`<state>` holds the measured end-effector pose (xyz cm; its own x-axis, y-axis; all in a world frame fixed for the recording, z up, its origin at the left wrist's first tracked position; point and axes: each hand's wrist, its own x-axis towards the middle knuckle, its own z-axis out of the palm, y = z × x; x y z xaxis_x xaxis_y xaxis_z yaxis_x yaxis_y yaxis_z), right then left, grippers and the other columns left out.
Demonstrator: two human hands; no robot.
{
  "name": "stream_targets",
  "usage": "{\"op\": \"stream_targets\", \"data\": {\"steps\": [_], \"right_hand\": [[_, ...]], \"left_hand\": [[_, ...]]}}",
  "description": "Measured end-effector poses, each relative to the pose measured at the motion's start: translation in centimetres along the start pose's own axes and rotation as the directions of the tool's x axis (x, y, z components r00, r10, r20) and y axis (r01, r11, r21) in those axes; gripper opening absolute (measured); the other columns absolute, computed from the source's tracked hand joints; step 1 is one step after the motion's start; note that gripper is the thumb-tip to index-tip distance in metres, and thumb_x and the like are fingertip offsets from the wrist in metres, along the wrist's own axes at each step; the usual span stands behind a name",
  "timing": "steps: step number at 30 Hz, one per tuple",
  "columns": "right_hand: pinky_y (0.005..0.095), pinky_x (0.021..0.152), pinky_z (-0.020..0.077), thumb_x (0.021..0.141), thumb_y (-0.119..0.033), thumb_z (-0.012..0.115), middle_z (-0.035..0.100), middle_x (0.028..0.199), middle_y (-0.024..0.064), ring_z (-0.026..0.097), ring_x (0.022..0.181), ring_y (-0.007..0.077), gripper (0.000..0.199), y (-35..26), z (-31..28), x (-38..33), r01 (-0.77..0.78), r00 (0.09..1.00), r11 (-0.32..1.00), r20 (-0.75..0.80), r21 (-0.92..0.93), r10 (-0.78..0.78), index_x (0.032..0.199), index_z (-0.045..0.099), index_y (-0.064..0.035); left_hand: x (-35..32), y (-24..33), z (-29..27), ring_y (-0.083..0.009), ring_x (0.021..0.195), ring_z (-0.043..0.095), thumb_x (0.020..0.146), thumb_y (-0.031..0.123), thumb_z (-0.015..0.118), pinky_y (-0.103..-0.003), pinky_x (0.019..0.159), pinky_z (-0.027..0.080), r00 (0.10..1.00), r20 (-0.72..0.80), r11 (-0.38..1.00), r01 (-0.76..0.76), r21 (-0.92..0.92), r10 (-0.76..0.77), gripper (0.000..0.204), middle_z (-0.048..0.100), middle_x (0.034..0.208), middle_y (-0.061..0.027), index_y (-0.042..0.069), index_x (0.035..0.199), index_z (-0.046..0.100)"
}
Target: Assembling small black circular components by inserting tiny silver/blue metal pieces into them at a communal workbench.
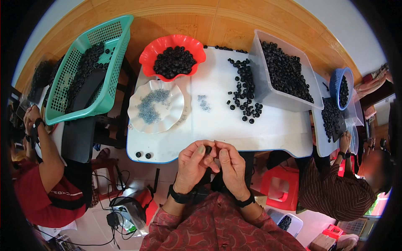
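At the table's front edge, both my hands are raised close together, fingertips almost meeting. My left hand is closed around a small round black plastic piece, pinched between thumb and fingers. My right hand is closed too, thumb against index finger beside that piece; whatever sits in its pinch is too small to make out. Beyond them, a little group of tiny translucent pieces lies on the white table. More of these fill part of a white scalloped plate. Loose black pieces are scattered to the right.
A red scalloped bowl and a translucent bin hold black pieces. Two black pieces sit at the front left corner. A green basket stands left. People work at both sides. A red stool is at right.
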<state>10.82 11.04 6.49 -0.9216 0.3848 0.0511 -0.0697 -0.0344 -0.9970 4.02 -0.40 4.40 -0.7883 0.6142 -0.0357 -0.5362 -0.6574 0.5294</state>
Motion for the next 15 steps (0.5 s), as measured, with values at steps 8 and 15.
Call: {"op": "stream_targets", "data": {"steps": [8,15], "right_hand": [[0.0233,0.076,0.0507,0.103,-0.013,0.048,0.062,0.097,0.0078,0.063,0.088,0.0120,0.029,-1.8,0.8,0.5,-0.068,0.995,0.987,0.077,0.147,0.058,0.126,0.051,0.0055],[0.0202,0.065,0.0459,0.100,-0.008,0.052,0.061,0.092,0.0048,0.058,0.079,0.0079,0.025,-1.7,0.7,0.8,-0.157,0.988,0.962,0.041,0.222,0.151,0.122,0.054,0.0037]], "left_hand": [[0.2,0.0,-0.8,-0.0113,0.069,0.053,0.102,0.018,0.049,-0.031,0.064,0.061,0.999,0.048,0.992,0.024,-0.126,-0.018,0.029,0.060,0.090,-0.0099,-0.006,0.116,0.058],[0.3,-0.4,-0.2,-0.0108,0.074,0.056,0.102,0.017,0.049,-0.031,0.067,0.060,1.000,0.013,1.000,-0.001,0.004,0.001,0.029,0.060,0.093,-0.0076,-0.006,0.117,0.058]]}}
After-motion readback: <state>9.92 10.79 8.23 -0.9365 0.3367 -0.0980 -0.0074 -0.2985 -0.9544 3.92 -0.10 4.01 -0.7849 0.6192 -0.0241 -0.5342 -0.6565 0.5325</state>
